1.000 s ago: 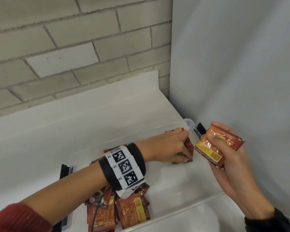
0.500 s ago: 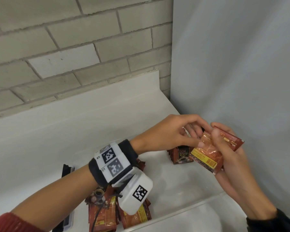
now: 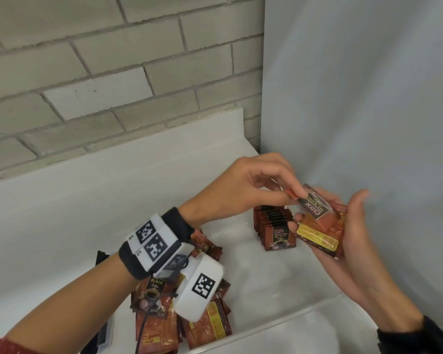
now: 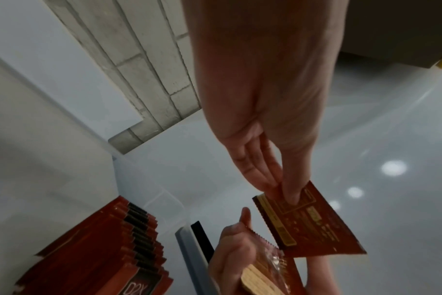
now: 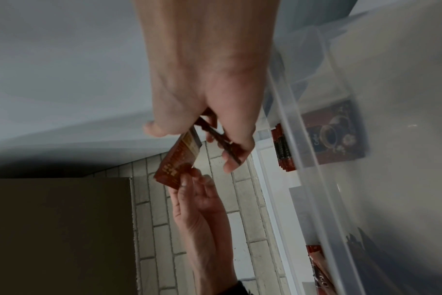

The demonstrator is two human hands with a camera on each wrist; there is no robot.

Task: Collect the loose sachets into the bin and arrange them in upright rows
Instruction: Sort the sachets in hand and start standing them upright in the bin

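Pinching one sachet (image 3: 315, 209), left hand (image 3: 243, 190) — right hand (image 3: 343, 241) seemingly cradles others.

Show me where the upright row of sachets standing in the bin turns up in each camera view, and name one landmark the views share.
Head: the upright row of sachets stands right of centre, just left of the right hand.
Left wrist: the row fills the bottom left corner, seen from above.
Right wrist: the row shows at the right, behind the clear bin wall.
Shared landmark: the grey brick wall, in all three views.
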